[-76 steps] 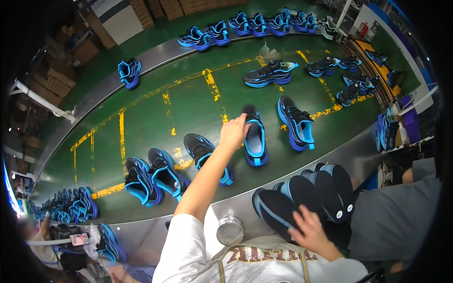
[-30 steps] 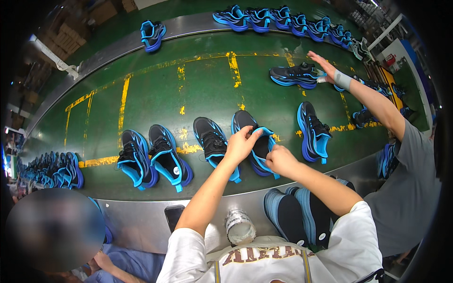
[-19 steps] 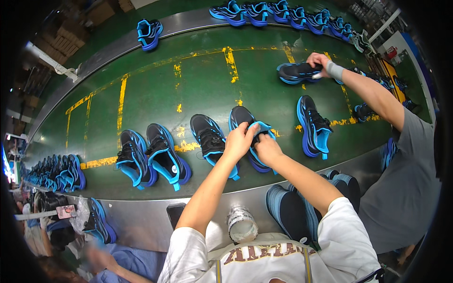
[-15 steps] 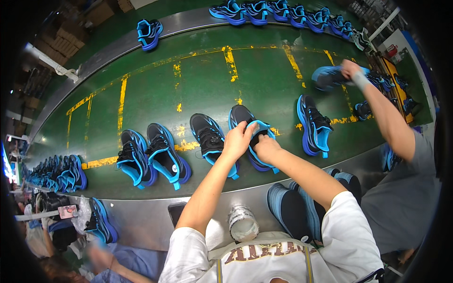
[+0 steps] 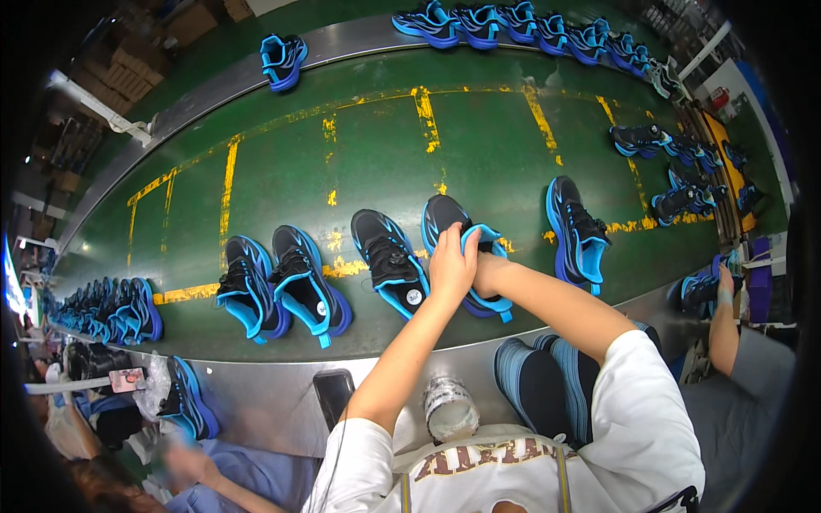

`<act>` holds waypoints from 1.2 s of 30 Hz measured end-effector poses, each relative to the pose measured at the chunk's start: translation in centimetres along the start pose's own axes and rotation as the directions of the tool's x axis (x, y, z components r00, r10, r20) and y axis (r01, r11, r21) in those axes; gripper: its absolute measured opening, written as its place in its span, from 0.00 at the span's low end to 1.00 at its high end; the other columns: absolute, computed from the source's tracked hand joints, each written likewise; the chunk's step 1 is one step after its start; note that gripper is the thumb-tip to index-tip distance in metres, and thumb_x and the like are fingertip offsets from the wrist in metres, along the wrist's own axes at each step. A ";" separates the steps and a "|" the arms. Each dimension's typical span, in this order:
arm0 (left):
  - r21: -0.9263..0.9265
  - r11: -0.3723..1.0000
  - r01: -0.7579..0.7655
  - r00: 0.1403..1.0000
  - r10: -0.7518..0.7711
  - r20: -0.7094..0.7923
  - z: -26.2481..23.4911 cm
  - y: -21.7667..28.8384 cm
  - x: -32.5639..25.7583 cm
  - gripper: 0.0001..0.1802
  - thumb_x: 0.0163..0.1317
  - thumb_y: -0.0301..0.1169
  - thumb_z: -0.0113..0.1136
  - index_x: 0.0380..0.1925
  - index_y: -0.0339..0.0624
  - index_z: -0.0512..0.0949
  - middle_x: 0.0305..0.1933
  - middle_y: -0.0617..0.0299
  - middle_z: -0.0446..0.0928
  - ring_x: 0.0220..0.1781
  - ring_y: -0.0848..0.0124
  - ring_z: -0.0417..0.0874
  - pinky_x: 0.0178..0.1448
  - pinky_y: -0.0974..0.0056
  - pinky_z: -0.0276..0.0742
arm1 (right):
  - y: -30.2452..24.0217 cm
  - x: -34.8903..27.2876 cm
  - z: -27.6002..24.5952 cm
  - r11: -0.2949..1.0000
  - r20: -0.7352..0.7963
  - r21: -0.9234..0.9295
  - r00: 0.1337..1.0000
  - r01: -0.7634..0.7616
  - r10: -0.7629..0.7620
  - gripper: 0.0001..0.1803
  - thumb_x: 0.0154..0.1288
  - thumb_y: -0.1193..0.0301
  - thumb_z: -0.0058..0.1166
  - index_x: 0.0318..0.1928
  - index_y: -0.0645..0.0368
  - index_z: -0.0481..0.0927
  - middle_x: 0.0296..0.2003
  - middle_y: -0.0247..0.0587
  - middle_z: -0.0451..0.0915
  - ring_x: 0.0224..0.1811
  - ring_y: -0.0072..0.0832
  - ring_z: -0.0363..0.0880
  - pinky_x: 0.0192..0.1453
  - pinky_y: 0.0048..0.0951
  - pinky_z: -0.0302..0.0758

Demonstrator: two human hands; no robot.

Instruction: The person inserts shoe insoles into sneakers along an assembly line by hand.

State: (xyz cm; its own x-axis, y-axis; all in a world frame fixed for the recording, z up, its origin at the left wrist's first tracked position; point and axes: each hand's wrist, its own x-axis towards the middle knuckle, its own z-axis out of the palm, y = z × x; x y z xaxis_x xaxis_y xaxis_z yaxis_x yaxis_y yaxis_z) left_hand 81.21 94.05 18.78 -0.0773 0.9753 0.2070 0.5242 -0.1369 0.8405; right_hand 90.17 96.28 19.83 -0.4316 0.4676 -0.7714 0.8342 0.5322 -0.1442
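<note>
While your right hand (image 5: 490, 275) is sitting deep in the opening of a black-and-blue shoe (image 5: 440, 218), its fingers are hiding inside, so I am not able to tell whether they are open or closed. Your left hand (image 5: 451, 265) is gripping the front of that opening between fingers and thumb. The shoe is lying by the near edge of the green table (image 5: 274, 179), its toe pointing toward the far edge.

If your right hand is pushing harder than your left is steadying, the shoe may be twisting or sliding; anything loose inside (your hand is masking it) may be bunching toward the toe. Pulling hard may be straining the collar, and a leftward swerve may be knocking the neighbouring shoe (image 5: 392, 261) just beside it.

Compared with a second ago, your right hand is no longer hovering at the heel rim but is reaching farther in. The co-worker's hand (image 5: 725, 286), then reaching toward the table's far right, is now touching a separate shoe (image 5: 699, 293) by the near right corner.
</note>
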 end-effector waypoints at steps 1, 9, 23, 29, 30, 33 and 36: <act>0.042 0.998 -0.049 0.998 0.051 -0.039 0.1 0.0 0.0 0.21 0.56 0.41 0.49 0.41 0.34 0.67 0.37 0.46 0.71 0.36 0.50 0.73 0.38 0.57 0.70 | 0.4 0.3 0.2 0.994 -0.116 0.077 0.991 0.074 -0.065 0.20 0.45 0.74 0.52 0.43 0.62 0.73 0.43 0.53 0.72 0.47 0.40 0.71 0.50 0.35 0.67; 0.087 0.978 -0.191 0.981 0.189 0.037 1.4 -1.4 -0.7 0.17 0.55 0.33 0.53 0.37 0.28 0.67 0.29 0.45 0.71 0.31 0.49 0.73 0.33 0.57 0.71 | 0.1 4.9 2.7 0.961 -0.356 0.275 0.932 0.039 0.064 0.16 0.51 0.70 0.45 0.42 0.61 0.73 0.45 0.53 0.71 0.49 0.43 0.68 0.55 0.37 0.62; 0.194 0.980 -0.043 0.998 0.050 -0.033 1.2 -2.7 1.0 0.16 0.58 0.34 0.47 0.39 0.31 0.67 0.31 0.44 0.70 0.33 0.47 0.73 0.35 0.54 0.70 | 0.4 1.4 -0.4 0.985 -0.116 -0.082 0.980 0.151 -0.160 0.14 0.52 0.65 0.43 0.34 0.59 0.77 0.34 0.50 0.76 0.40 0.39 0.73 0.53 0.38 0.62; 0.093 0.994 -0.064 0.996 0.070 -0.057 -0.2 -0.7 3.3 0.16 0.52 0.34 0.53 0.38 0.38 0.65 0.42 0.48 0.63 0.37 0.49 0.71 0.37 0.52 0.69 | -0.7 -4.5 -1.7 0.991 0.196 0.096 0.974 0.093 -0.110 0.34 0.54 0.51 0.25 0.41 0.69 0.74 0.39 0.53 0.75 0.51 0.32 0.68 0.67 0.36 0.32; 0.087 0.994 -0.065 0.996 0.069 -0.049 -0.4 -0.6 3.7 0.16 0.52 0.34 0.53 0.38 0.38 0.65 0.42 0.48 0.63 0.37 0.49 0.71 0.37 0.52 0.69 | -1.0 -4.6 -1.6 0.989 0.177 0.140 0.981 0.049 -0.074 0.34 0.54 0.51 0.28 0.41 0.70 0.73 0.38 0.52 0.75 0.51 0.33 0.68 0.67 0.36 0.29; 0.278 0.844 -0.459 0.878 0.383 0.287 -1.4 -0.6 3.6 0.18 0.45 0.28 0.58 0.35 0.38 0.63 0.41 0.49 0.64 0.35 0.54 0.72 0.37 0.58 0.70 | -0.2 -4.3 4.0 0.984 -0.498 0.038 0.857 0.173 -0.132 0.29 0.54 0.53 0.35 0.38 0.69 0.75 0.34 0.51 0.76 0.48 0.34 0.69 0.67 0.37 0.33; 0.443 0.757 -0.479 0.851 0.277 0.446 -2.0 -0.5 3.2 0.18 0.40 0.30 0.60 0.30 0.38 0.64 0.38 0.53 0.64 0.35 0.60 0.72 0.34 0.60 0.70 | -1.5 -7.7 5.7 0.944 -0.832 0.226 0.551 0.241 0.058 0.14 0.48 0.66 0.52 0.34 0.62 0.75 0.32 0.43 0.71 0.41 0.34 0.69 0.59 0.42 0.52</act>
State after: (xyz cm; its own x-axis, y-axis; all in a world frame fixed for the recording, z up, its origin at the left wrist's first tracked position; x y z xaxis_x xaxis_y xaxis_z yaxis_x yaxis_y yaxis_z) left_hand 79.02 96.85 20.04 0.4580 0.8694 0.1856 0.8102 -0.4941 0.3154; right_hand 94.19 87.84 22.51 -0.4748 0.8762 0.0823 0.7611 0.4558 -0.4616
